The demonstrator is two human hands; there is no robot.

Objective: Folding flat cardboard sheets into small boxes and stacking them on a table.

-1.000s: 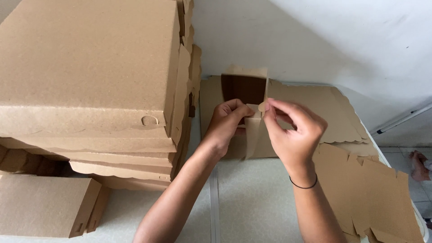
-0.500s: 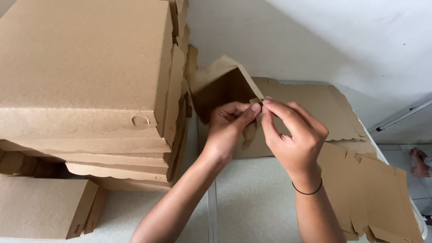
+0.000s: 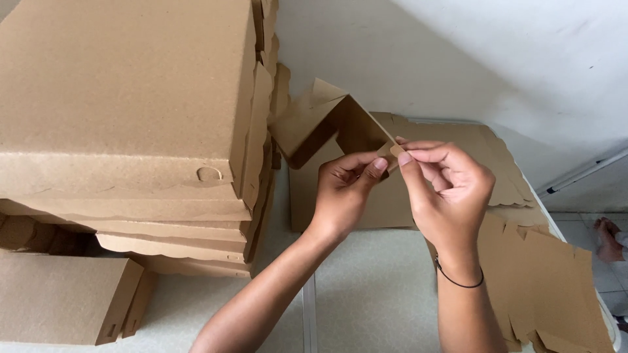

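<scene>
White wall (image 3: 458, 59) behind, pale tabletop (image 3: 366, 294) below. Left hand (image 3: 343, 189) and right hand (image 3: 445, 189) meet near frame centre, both pinching a small tab (image 3: 394, 150) on a half-folded cardboard blank (image 3: 327, 121). Left grip: thumb and forefinger narrow, closed on the tab's left side. Right grip: fingertips narrow, closed on the same tab from the right. Blank is raised off the tabletop, one panel standing tilted, its top corner near the stack. Black hair tie (image 3: 458, 280) sits on the right wrist.

Stack of finished brown boxes (image 3: 131, 111) fills the left of the frame, top box with a half-round thumb notch (image 3: 209, 174) on its front edge. One more flat box (image 3: 65, 301) lies at lower left, just beside the stack. Flat unfolded blanks (image 3: 543, 281) with scalloped edges lie spread on the tabletop under and right of the hands. Tiled floor (image 3: 589, 209) at far right, with a person's foot (image 3: 608, 238) on it, well apart from the hands.
</scene>
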